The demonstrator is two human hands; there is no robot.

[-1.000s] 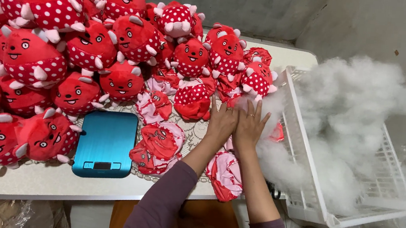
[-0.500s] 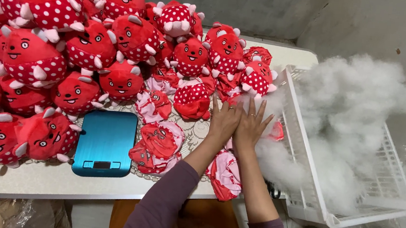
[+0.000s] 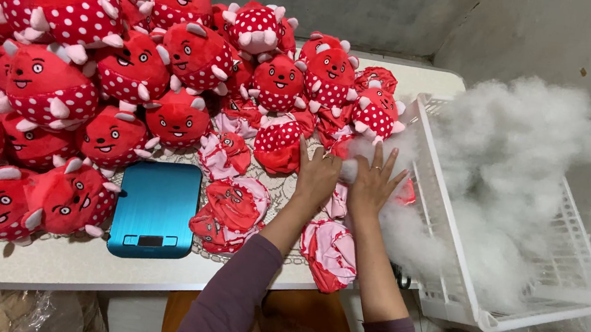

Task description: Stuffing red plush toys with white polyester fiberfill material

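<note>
Both arms stretched forward, left hand [image 3: 317, 175] and right hand [image 3: 374, 183] side by side, palms down, fingers [image 3: 380, 155] spread, near the worktop's right edge.

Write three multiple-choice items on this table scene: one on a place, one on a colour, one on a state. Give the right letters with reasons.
1. Where does the kitchen scale lie?
A. in the basket
B. on the table, left of the hands
C. on top of the stuffed toys

2. What colour is the basket that holds the stuffing?
A. white
B. green
C. black

3. How are the left hand and right hand placed?
A. both flat on the scale
B. one raised in the air
C. side by side, pressing a tuft of stuffing beside the basket

Answers: 1 B, the blue scale sits on the table edge left of both hands. 2 A, its slats are white. 3 C, both hands meet over white fluff.
</note>
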